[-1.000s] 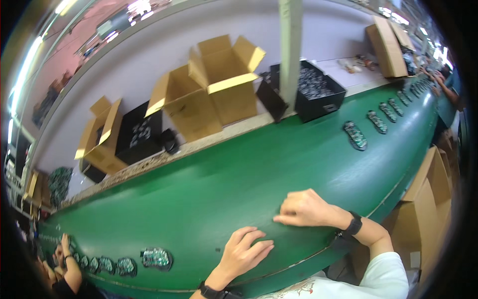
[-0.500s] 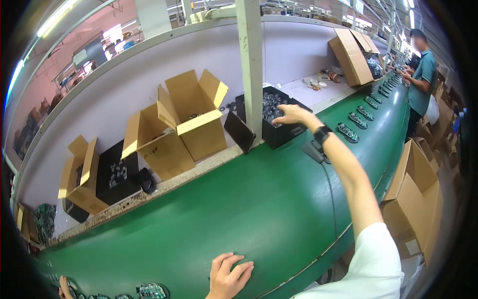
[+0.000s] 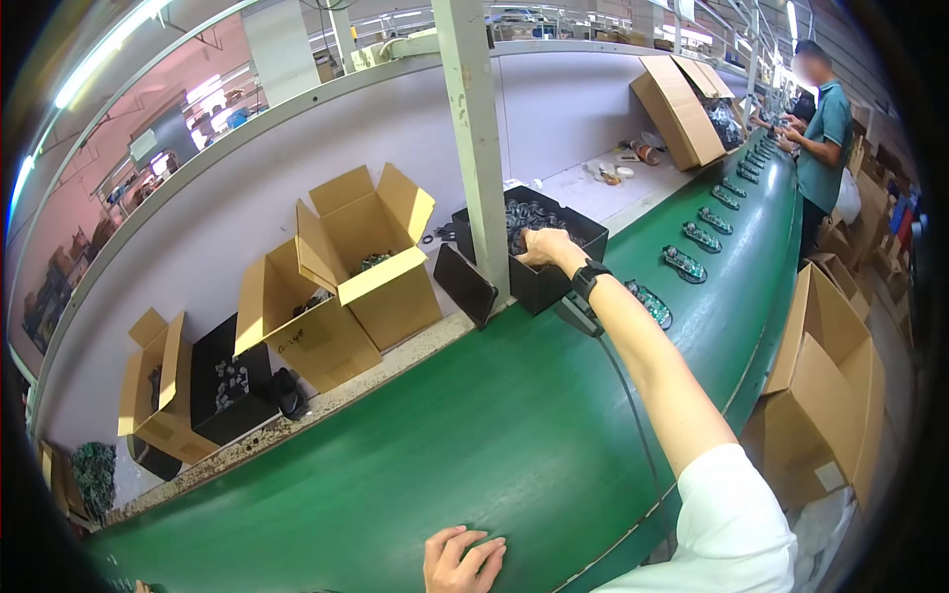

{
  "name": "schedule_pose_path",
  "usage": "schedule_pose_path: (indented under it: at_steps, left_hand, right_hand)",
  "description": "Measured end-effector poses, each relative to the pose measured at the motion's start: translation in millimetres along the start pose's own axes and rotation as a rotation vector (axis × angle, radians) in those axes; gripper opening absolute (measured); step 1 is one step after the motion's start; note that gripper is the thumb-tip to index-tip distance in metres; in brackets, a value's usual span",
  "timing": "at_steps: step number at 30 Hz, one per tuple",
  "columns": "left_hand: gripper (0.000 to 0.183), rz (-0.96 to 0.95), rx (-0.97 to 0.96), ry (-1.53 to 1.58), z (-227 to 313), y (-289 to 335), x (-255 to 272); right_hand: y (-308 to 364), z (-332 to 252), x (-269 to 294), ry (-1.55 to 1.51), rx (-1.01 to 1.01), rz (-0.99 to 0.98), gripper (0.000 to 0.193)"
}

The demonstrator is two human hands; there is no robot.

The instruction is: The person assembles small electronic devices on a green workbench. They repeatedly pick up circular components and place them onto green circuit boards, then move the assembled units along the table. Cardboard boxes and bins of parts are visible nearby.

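My right hand (image 3: 547,247) reaches over the near rim of a black bin (image 3: 546,284), its fingers drawn together and bent down against small dark ring-like parts (image 3: 534,214). What its fingertips hold is hidden. A dark watch band (image 3: 590,277) circles that wrist. Beneath the wrist, a dark grey device with a cable (image 3: 580,316) lies on the green belt (image 3: 445,445). Near the belt's front edge rests my left hand (image 3: 463,561), fingers apart and loosely bent, holding nothing. Just beyond my right forearm lies a green circuit board in a dark oval shell (image 3: 649,304).
Several similar boards (image 3: 684,264) line the belt toward a person in a teal shirt (image 3: 828,138). A post (image 3: 476,148) and a leaning black panel (image 3: 464,286) stand beside the bin. Open cartons (image 3: 390,301) line the far ledge; another carton (image 3: 816,395) stands at right.
My right hand has lowered into the bin and its fingers have drawn together. The view has shifted; boards at the lower left have left it, and another board shows beside my right forearm.
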State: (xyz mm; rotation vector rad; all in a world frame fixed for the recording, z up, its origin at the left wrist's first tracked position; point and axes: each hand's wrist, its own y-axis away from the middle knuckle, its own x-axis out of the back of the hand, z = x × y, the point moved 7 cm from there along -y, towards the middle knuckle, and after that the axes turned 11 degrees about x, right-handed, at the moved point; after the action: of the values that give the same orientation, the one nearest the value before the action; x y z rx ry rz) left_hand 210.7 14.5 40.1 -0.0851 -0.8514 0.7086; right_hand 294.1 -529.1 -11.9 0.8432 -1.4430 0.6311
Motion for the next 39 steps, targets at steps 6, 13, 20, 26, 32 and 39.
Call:
schedule_pose_path:
  at_steps: [6, 13, 20, 26, 32, 39]
  left_hand:
    - [0.019, -0.005, -0.001, -0.006, 1, 0, 0]
    - [0.019, -0.012, -0.012, 0.007, 1, -1, -1]
    - [0.019, 0.000, -0.008, -0.010, -3, -2, 1]
    - [0.019, 0.008, -0.009, 0.028, -2, -1, 6]
    - [0.022, -0.006, -0.024, 0.047, -2, -3, -2]
    - [0.022, 0.042, -0.101, -0.059, -16, 4, -10]
  right_hand:
    - [6, -12, 16, 0.071, 0.067, 0.135, 0.054]
    - [1, -4, 4, 0.132, 0.066, 0.061, 0.060]
    - [-5, -3, 4, 0.098, 0.120, 0.214, 0.045]
    - [14, -21, 32, 0.109, 0.119, 0.432, 0.041]
    - [17, -6, 38, 0.169, 0.052, 0.517, 0.042]
    - [41, -6, 75, -0.175, -0.033, 0.691, 0.051]
